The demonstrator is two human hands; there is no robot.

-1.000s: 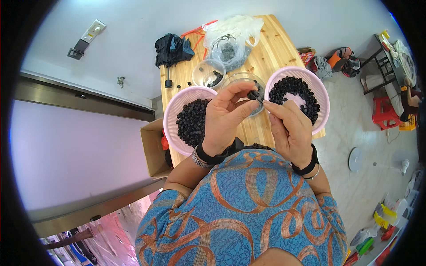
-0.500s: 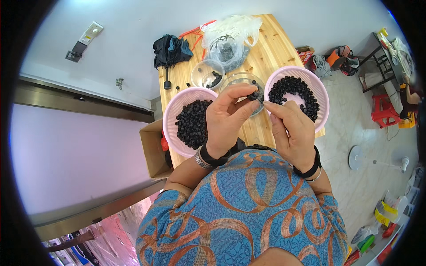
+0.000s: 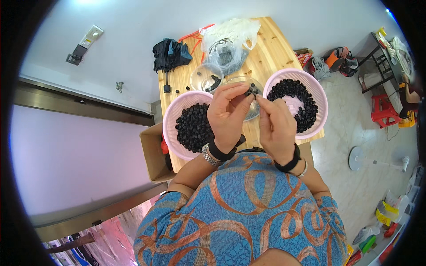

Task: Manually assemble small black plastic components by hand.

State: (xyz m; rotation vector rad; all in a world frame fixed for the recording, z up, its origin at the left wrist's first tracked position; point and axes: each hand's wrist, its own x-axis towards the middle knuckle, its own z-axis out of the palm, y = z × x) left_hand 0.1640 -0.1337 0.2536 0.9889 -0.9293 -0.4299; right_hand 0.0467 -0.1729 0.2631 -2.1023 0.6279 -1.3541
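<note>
My left hand (image 3: 228, 115) is closed in a pinch on a small black part (image 3: 251, 91), held above the table. My right hand (image 3: 278, 128) meets it from the right, thumb and forefinger pressed together at the part; whatever lies between those fingertips is too small to make out. Left of my hands, a pink basket (image 3: 169, 137) is heaped with small black cap-like pieces (image 3: 193, 126), partly covered by my left hand. On the right, a second pink basket (image 3: 324, 99) holds similar pieces (image 3: 307, 116) in a ring. Behind my fingers sits a clear bowl (image 3: 255, 113), mostly hidden.
On the wooden table (image 3: 277, 42) are a round clear tub (image 3: 199, 71) with a few black pieces, plastic bags (image 3: 230, 37) and a folded dark umbrella (image 3: 171, 55). Two loose pieces lie near the left basket. A cardboard box (image 3: 151, 155) stands beside the table's left edge.
My right hand has moved left and slightly forward, so its fingertips now meet the black part. My left hand still pinches it, shifted a little.
</note>
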